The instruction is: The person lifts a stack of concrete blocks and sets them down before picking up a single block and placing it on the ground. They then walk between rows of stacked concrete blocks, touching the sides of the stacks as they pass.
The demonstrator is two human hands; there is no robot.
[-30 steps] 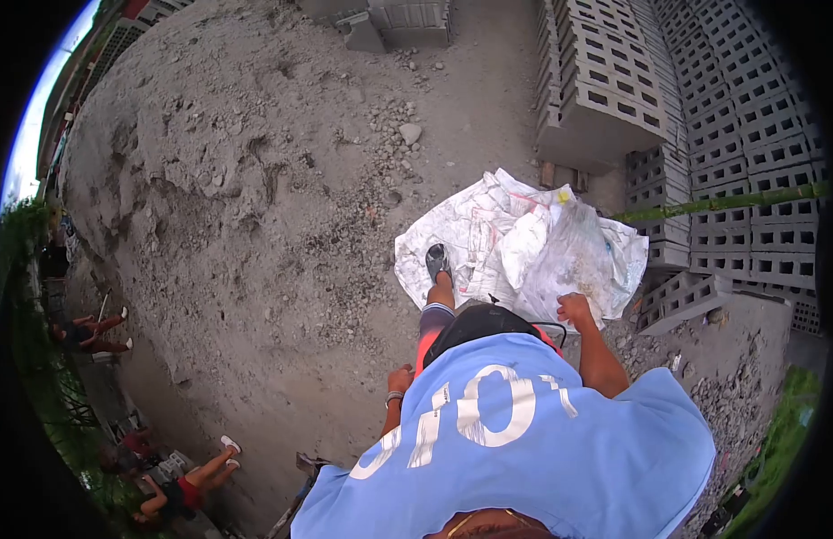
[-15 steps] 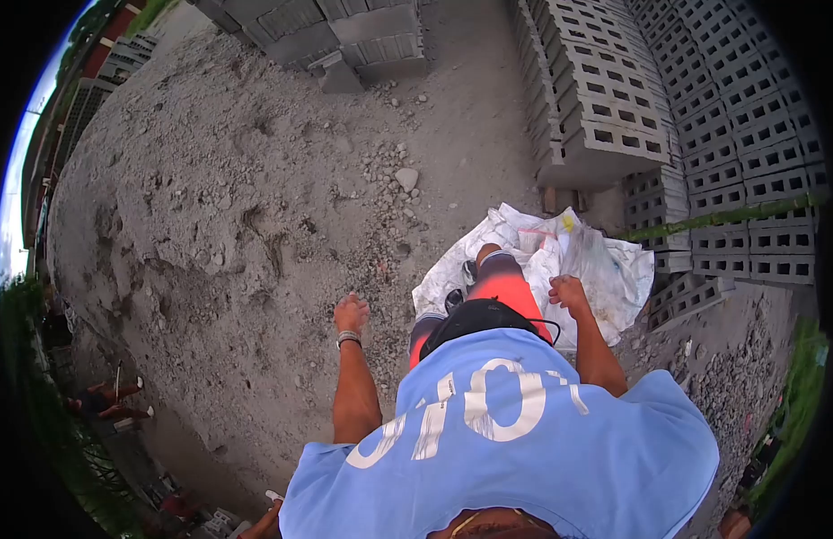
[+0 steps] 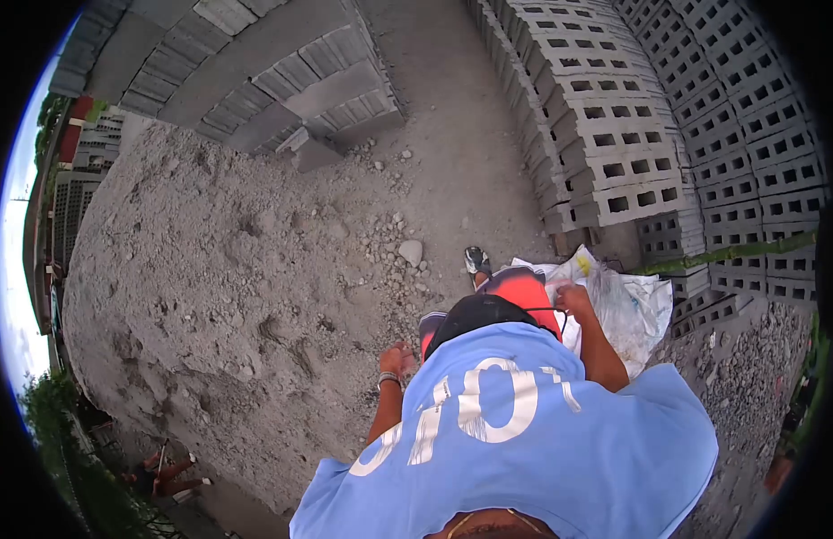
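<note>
- Right hand (image 3: 573, 301): fingers curled, grip unclear; it overlaps the white sacking (image 3: 654, 310) spread on the ground.
- Left hand (image 3: 396, 357): held near the hip, blurred; cannot tell whether its fingers are apart.
- Clear plastic (image 3: 612, 295) lies over the sacking; contents unclear.
- Green pole (image 3: 735, 255) crosses before stacked hollow blocks (image 3: 627, 166).
- Gravel mound (image 3: 210, 269) rises on the left.

White sacking (image 3: 648, 310) and stones (image 3: 411, 252) on dirt ground (image 3: 457, 180)
</note>
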